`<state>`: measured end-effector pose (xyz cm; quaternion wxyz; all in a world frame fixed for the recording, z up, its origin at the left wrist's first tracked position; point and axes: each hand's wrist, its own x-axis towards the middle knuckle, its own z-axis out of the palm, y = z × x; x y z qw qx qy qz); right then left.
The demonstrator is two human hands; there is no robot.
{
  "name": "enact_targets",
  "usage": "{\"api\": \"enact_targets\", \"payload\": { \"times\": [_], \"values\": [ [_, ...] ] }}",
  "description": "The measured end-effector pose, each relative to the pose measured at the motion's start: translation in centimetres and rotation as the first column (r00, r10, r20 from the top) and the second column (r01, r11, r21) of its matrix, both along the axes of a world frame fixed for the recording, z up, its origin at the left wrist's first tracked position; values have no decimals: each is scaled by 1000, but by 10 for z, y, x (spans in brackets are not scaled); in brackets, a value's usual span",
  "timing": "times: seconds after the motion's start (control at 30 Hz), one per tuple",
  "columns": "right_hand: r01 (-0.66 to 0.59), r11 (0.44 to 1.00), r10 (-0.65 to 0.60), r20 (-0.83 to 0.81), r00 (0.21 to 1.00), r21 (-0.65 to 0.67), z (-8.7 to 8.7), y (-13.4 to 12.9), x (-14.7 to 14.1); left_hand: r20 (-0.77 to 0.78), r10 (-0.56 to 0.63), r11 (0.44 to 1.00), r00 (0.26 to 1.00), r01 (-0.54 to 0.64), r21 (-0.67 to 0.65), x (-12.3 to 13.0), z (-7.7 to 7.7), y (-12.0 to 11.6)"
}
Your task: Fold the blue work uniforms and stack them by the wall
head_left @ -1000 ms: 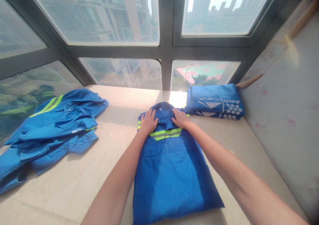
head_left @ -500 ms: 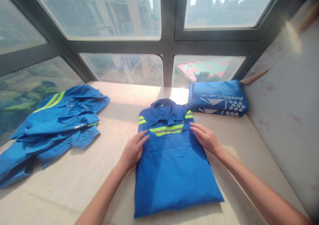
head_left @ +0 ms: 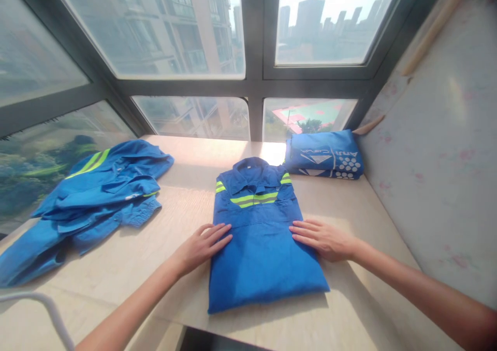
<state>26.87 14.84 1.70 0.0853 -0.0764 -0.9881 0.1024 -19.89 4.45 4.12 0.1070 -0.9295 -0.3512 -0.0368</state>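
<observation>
Evidently a two-handed stance: the blue jacket (head_left: 267, 260) lies folded and flat on the desk (head_left: 186, 201), centre of the frame, collar toward the window (head_left: 190, 115), plain lower panel toward the person. Left hand (head_left: 202, 247) at its left edge, right hand (head_left: 325, 239) at its right edge, at nearly matching height. That symmetry probably keeps the cloth square, since pressure from one side alone might skew the fold.

Fingers (head_left: 305, 233) of both hands are extended, grasping nothing; they rest over the jacket's borders, tips pointing inward, just below the seam under the striped chest. Most of the jacket spreads between the two sets of fingertips and below them; collar and yellow-green stripes sit above, clear of contact. Flat contact likely suits soft cloth, as a pinch could crease it (how firmly they press, one cannot tell).

Upper right of the frame: a folded blue bundle (head_left: 324, 154) with white print, near the jacket's shoulder; whether they touch is unclear. Left side: a loose, rumpled blue garment (head_left: 112, 190), well apart from the jacket, a spacing that presumably leaves elbow room. Lower left corner: a pale curved tube (head_left: 52, 309), purpose unclear.
</observation>
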Motion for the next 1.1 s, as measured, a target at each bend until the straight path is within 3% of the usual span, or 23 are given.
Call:
{"api": "enact_targets", "payload": {
  "times": [0.13,0.33,0.53,0.77,0.87,0.93,1.0,1.1],
  "values": [
    [-171,984,170,45,984,39,11,13,-5,-38,-154,987,987,155,33,-9,10,7],
    [-204,973,206,-14,978,106,10,29,-21,-97,-229,972,969,233,35,4,5,28],
    [6,1000,-8,-96,995,-22,-8,22,-18,117,-221,975,968,223,1,5,-12,36],
    [193,958,-245,-258,935,-211,-20,8,-15,265,-153,980,952,181,-82,12,-21,31],
    [279,889,-400,-320,859,-363,-15,1,-21,444,-55,993,894,94,-66,25,-23,26],
    [344,804,-536,-340,773,-485,-9,-3,-26,598,50,997,800,-5,-77,35,-23,20],
    [395,707,-653,-328,683,-587,-5,-8,-28,708,156,985,689,-55,-164,46,-21,12],
    [475,578,-788,-302,536,-663,-9,-18,-23,777,323,924,540,-3,-382,59,-16,-4]
  ]
}}
